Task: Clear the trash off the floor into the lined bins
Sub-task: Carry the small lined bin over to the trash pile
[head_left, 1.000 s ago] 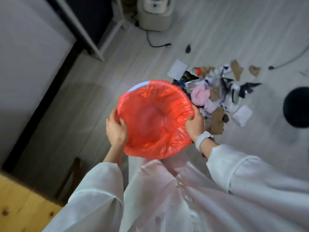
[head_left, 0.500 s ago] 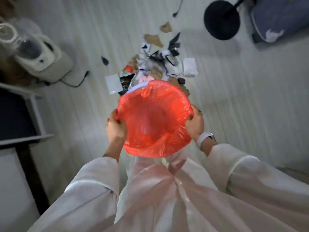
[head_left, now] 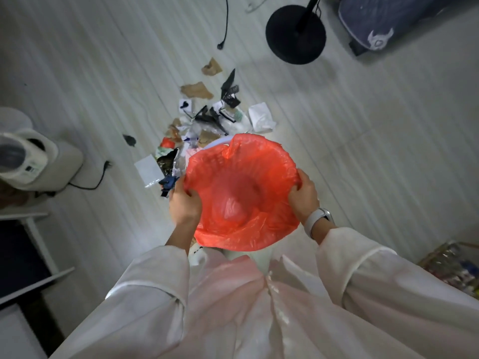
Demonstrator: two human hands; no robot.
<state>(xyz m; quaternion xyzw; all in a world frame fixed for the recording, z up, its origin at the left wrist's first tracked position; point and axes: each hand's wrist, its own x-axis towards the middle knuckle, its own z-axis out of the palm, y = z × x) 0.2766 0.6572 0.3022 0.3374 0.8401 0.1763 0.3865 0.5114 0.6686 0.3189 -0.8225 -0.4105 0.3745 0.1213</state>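
A bin with a red plastic liner is held up in front of me, its pale rim peeking out at the far side. My left hand grips the liner's left edge and my right hand, with a white watch on the wrist, grips its right edge. The liner looks empty inside. Just beyond the bin, a pile of trash lies on the pale floor: brown cardboard scraps, black plastic pieces, white paper, a red bit and a white card.
A white appliance with a black cord stands at the left. A black round stand base sits at the top right, a dark cushion beyond it. A dark cabinet with a white frame is at the lower left, a cluttered box at the right.
The view has swung round, so the trash pile now lies straight ahead of the bin. Both hands keep hold of the liner's edges, shifted a little toward the far side.
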